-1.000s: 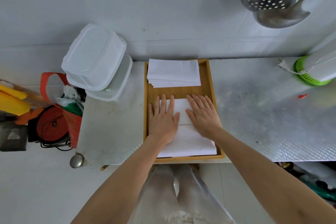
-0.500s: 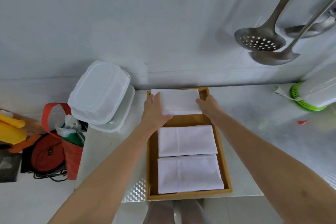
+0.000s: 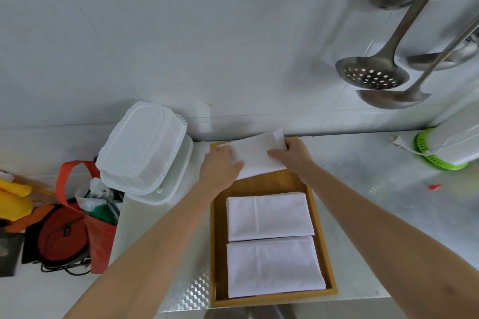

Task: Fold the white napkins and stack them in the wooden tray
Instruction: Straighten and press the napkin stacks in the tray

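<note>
Napkin stack (image 3: 255,156), gripped by both hands' fingers (image 3: 276,154), sits beside plastic containers (image 3: 145,149).

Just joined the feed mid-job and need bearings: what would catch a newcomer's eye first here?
Both hands, left hand and right hand, grip a stack of white folded napkins at the far end of the long wooden tray. Two more flat white folded napkins, middle one and near one, lie in the tray closer to the person. Steel ladles and a perforated skimmer hang on the wall, upper right.
</note>
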Tool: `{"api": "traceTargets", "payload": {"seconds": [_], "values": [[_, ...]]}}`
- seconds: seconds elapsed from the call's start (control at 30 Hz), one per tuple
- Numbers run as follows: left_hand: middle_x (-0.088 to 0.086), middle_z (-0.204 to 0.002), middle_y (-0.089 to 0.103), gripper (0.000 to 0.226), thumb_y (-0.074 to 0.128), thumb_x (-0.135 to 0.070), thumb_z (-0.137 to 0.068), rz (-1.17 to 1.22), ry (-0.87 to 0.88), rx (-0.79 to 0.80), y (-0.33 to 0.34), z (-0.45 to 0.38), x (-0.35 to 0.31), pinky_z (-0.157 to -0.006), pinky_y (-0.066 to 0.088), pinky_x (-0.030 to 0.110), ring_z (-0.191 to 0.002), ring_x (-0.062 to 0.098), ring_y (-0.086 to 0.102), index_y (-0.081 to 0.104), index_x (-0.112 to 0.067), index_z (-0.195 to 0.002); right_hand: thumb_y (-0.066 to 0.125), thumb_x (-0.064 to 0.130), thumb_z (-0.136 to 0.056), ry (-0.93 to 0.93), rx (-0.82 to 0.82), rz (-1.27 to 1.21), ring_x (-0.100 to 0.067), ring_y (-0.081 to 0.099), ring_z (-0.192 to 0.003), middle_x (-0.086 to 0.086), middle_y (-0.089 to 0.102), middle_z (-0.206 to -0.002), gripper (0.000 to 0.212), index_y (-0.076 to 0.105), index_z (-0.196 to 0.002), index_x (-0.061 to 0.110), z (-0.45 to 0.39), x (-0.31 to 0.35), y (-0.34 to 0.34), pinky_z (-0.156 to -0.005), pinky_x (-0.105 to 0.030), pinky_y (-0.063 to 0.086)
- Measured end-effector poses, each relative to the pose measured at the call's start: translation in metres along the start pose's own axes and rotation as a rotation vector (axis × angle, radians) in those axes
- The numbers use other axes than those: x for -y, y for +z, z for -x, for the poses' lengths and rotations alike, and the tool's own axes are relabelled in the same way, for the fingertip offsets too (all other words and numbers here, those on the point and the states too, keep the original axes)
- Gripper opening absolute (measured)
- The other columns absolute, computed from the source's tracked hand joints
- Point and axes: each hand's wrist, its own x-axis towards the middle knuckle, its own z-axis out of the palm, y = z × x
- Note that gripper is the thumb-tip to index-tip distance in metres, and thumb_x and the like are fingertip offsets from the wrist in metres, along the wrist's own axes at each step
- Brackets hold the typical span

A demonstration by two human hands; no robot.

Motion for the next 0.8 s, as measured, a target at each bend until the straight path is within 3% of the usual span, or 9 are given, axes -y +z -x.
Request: {"api": "traceTargets", "payload": {"seconds": [0.07, 0.13, 0.23, 0.3, 0.4, 0.47, 0.53, 0.67, 0.8], "values": [[0.002, -0.144, 0.038, 0.072, 0.07, -0.044, -0.082, 0.195, 0.114, -0.064, -0.016, -0.004, -0.006, -0.11, 0.029, 0.031, -0.136, 0.019, 0.032, 0.038, -0.017, -0.14, 0.072, 0.017, -0.079, -0.199, -0.009, 0.097, -0.018, 0.053, -0.068, -0.007, 0.059, -0.076, 0.021, 0.062, -0.087, 0.001, 0.008, 0.015, -0.01, -0.062, -0.033, 0.044], [-0.009, -0.151, 0.029, 0.08, 0.073, -0.037, -0.082, 0.43, 0.235, 0.029, -0.036, -0.002, -0.016, -0.11, 0.028, 0.025, -0.139, 0.008, 0.027, 0.028, -0.024, -0.147, 0.074, 0.017, -0.076, -0.347, 0.004, 0.193, -0.013, 0.048, -0.064, -0.003, 0.055, -0.07, 0.02, 0.062, -0.082, 0.003, 0.016, 0.033, -0.018, -0.06, -0.029, 0.039], [-0.012, -0.13, 0.054, 0.059, 0.07, -0.024, -0.086, 0.63, 0.267, 0.083, -0.055, 0.0, -0.026, -0.089, 0.044, 0.011, -0.114, 0.0, 0.052, 0.044, -0.025, -0.139, 0.075, 0.017, -0.077, -0.516, 0.025, 0.299, -0.014, 0.055, -0.08, 0.0, 0.059, -0.09, 0.02, 0.066, -0.093, 0.009, 0.026, 0.058, -0.021, -0.071, -0.026, 0.047], [-0.007, -0.112, 0.065, 0.037, 0.069, -0.018, -0.087, 0.689, 0.259, 0.08, -0.056, 0.003, -0.03, -0.083, 0.049, 0.016, -0.102, 0.006, 0.061, 0.058, -0.022, -0.123, 0.076, 0.014, -0.076, -0.576, 0.0, 0.273, -0.012, 0.054, -0.083, 0.002, 0.056, -0.096, 0.023, 0.065, -0.097, 0.011, 0.028, 0.062, -0.02, -0.073, -0.024, 0.046], [-0.002, -0.106, 0.07, 0.02, 0.067, -0.017, -0.089, 0.823, 0.206, -0.004, -0.045, 0.007, -0.023, -0.095, 0.048, 0.034, -0.103, 0.017, 0.064, 0.065, -0.021, -0.108, 0.078, 0.015, -0.075, -0.527, -0.018, 0.101, -0.009, 0.056, -0.096, 0.003, 0.055, -0.109, 0.048, 0.052, -0.115, 0.015, 0.027, 0.047, -0.015, -0.082, -0.023, 0.049], [-0.002, -0.111, 0.07, 0.021, 0.067, -0.016, -0.089, 1.003, 0.147, -0.04, -0.039, 0.01, -0.014, -0.102, 0.045, 0.04, -0.109, 0.018, 0.063, 0.065, -0.022, -0.109, 0.081, 0.019, -0.073, -0.403, -0.003, 0.011, -0.01, 0.054, -0.111, 0.004, 0.054, -0.122, 0.071, 0.039, -0.13, 0.018, 0.028, 0.031, -0.011, -0.093, -0.027, 0.048], [0.0, -0.116, 0.068, 0.025, 0.067, -0.017, -0.087, 1.14, 0.101, -0.028, -0.036, 0.013, -0.01, -0.105, 0.042, 0.042, -0.114, 0.019, 0.061, 0.065, -0.024, -0.111, 0.082, 0.021, -0.072, -0.3, 0.047, 0.03, -0.012, 0.051, -0.114, 0.004, 0.053, -0.126, 0.081, 0.032, -0.137, 0.02, 0.029, 0.015, -0.004, -0.095, -0.03, 0.046], [0.0, -0.118, 0.067, 0.026, 0.063, -0.014, -0.089, 1.279, 0.07, 0.011, -0.037, 0.015, -0.012, -0.105, 0.042, 0.039, -0.115, 0.018, 0.06, 0.063, -0.023, -0.113, 0.077, 0.019, -0.076, -0.214, 0.165, 0.102, -0.017, 0.053, -0.106, -0.001, 0.053, -0.118, 0.069, 0.036, -0.131, 0.017, 0.028, 0.004, 0.014, -0.084, -0.029, 0.049], [-0.011, -0.108, 0.068, 0.035, 0.073, -0.029, -0.082, 1.151, 0.007, -0.086, -0.036, 0.019, -0.023, -0.094, 0.05, 0.032, -0.104, 0.009, 0.064, 0.056, -0.032, -0.113, 0.062, 0.007, -0.086, -0.233, 0.157, 0.146, -0.023, 0.056, -0.112, -0.005, 0.058, -0.121, 0.055, 0.039, -0.136, 0.014, 0.025, 0.005, 0.031, -0.09, -0.033, 0.05]]}}
